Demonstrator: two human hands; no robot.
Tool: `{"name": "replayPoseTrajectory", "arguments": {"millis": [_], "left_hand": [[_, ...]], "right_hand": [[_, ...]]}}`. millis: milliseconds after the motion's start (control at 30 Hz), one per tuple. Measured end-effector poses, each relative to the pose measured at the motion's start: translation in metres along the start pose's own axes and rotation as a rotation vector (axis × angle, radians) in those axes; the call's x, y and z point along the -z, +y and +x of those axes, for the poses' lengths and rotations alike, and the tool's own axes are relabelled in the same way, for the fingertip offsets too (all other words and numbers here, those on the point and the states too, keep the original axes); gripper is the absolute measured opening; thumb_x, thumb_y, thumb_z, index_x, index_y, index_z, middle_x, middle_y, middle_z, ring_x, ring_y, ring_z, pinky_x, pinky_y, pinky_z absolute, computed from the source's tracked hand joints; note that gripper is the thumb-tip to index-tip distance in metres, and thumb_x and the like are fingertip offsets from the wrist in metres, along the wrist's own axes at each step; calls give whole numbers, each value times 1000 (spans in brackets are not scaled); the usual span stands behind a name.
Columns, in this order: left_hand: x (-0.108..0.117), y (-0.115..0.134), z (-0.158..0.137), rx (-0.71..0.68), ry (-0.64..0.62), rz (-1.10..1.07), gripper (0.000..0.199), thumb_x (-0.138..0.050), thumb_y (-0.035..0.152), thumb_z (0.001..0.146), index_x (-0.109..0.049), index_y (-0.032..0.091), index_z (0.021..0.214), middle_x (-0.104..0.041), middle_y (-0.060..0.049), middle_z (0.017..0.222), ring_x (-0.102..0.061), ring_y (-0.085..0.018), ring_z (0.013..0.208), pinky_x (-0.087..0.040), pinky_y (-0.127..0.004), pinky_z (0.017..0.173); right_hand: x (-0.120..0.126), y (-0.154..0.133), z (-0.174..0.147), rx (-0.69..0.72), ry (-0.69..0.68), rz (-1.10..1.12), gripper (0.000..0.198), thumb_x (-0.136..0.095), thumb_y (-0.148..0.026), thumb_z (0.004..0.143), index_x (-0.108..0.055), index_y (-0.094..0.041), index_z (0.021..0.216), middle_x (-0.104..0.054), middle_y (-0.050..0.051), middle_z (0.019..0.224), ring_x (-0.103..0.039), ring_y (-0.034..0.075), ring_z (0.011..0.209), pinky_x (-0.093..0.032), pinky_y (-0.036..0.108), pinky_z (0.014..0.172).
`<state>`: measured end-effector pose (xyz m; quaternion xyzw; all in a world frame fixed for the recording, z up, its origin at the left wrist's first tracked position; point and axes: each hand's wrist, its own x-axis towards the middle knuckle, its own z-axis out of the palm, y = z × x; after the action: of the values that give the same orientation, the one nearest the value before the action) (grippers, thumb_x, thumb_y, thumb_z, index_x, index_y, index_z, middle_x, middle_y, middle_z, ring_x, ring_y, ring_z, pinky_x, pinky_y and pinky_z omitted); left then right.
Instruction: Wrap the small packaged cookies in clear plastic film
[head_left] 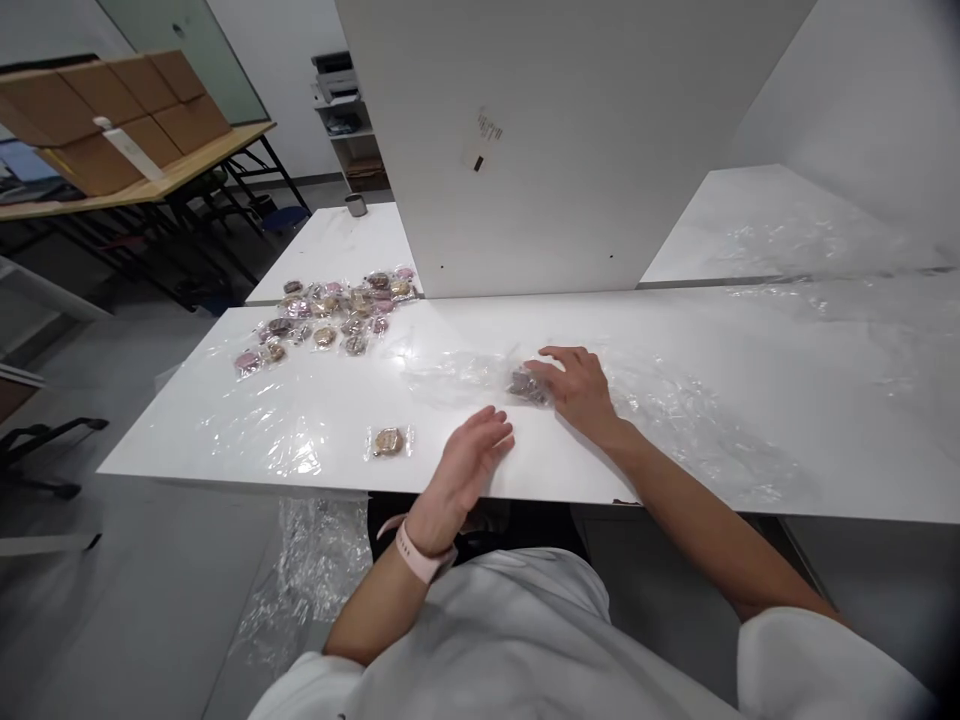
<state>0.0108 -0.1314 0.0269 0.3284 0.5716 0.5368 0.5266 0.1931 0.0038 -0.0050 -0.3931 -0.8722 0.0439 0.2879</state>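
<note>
Head view: the right hand (582, 392) is at a dark wrapped packet (526, 386), grip undeterminable; the left hand (463, 462), fingers loosely extended, sits apart over the tabletop (487, 325).

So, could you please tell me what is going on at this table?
The person's right hand is at a dark item amid clear plastic; whether it grips it is unclear. The left hand is nearby, with nothing visible in it. One wrapped tan piece lies to its left on the white table, and a group of wrapped pieces lies farther away.
</note>
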Motion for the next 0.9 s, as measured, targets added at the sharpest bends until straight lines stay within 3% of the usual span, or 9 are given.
{"name": "replayPoseTrajectory", "arguments": {"millis": [100, 267, 433, 533, 633, 700, 767, 833, 900], "left_hand": [[0, 12, 28, 47, 7, -51, 21, -45, 27, 99, -62, 16, 101, -72, -16, 104, -71, -24, 101, -59, -46, 95], [-32, 25, 78, -217, 29, 273, 36, -34, 32, 106, -59, 15, 124, -65, -17, 133, -64, -24, 122, -55, -45, 103], [-63, -1, 83, -606, -225, 974, 46, -31, 33, 105, -51, 14, 142, -50, -14, 154, -37, -27, 150, -29, -49, 126], [-63, -12, 84, -698, -265, 1215, 50, -26, 28, 105, -45, 14, 149, -46, -12, 158, -33, -24, 153, -21, -48, 128], [-60, -14, 87, -711, -286, 1278, 48, -26, 27, 105, -46, 16, 148, -51, -10, 154, -37, -24, 151, -21, -49, 128], [-59, -13, 91, -645, -278, 1250, 45, -26, 27, 105, -48, 18, 144, -57, -11, 148, -45, -25, 145, -28, -50, 124], [-58, -12, 93, -587, -256, 1173, 40, -31, 26, 105, -48, 19, 139, -64, -11, 137, -56, -24, 132, -36, -49, 118], [-59, -11, 94, -578, -204, 1073, 31, -41, 25, 102, -51, 19, 130, -65, -11, 127, -59, -24, 120, -46, -45, 107], [-60, -11, 94, -596, -136, 1010, 18, -50, 22, 97, -57, 18, 114, -63, -12, 122, -56, -25, 114, -52, -38, 91]], "right_hand": [[-5, 0, -2, 101, -89, 3, 55, -36, -1, 93, -70, -29, 125, -70, 6, 119, -57, 24, 104, -47, 38, 86], [-14, 6, -1, 107, -82, 11, 54, -37, 0, 90, -72, -25, 121, -71, 8, 116, -57, 24, 100, -49, 37, 80], [-15, 9, -4, 38, -150, 9, 36, -43, -5, 87, -73, -18, 102, -71, 12, 99, -61, 27, 97, -52, 38, 75], [-4, 2, -18, 82, -151, -52, 40, -40, -3, 90, -71, -18, 111, -72, 14, 116, -60, 28, 115, -49, 45, 98], [18, -6, -47, 87, -27, -143, 40, -41, -6, 96, -67, -23, 122, -68, 11, 133, -54, 28, 132, -31, 54, 117], [35, -5, -73, -20, 111, -220, 35, -48, -17, 99, -64, -28, 129, -65, 9, 138, -53, 28, 135, -27, 56, 118], [54, 2, -103, -255, 223, -334, 44, -56, -36, 98, -57, -27, 141, -56, 13, 148, -48, 35, 138, -30, 61, 114], [70, 13, -130, -518, 211, -410, 65, -58, -54, 93, -51, -22, 148, -47, 20, 153, -44, 44, 138, -37, 67, 106], [84, 25, -146, -684, 123, -371, 66, -54, -63, 90, -60, -19, 140, -53, 22, 145, -49, 48, 130, -43, 68, 97]]}}
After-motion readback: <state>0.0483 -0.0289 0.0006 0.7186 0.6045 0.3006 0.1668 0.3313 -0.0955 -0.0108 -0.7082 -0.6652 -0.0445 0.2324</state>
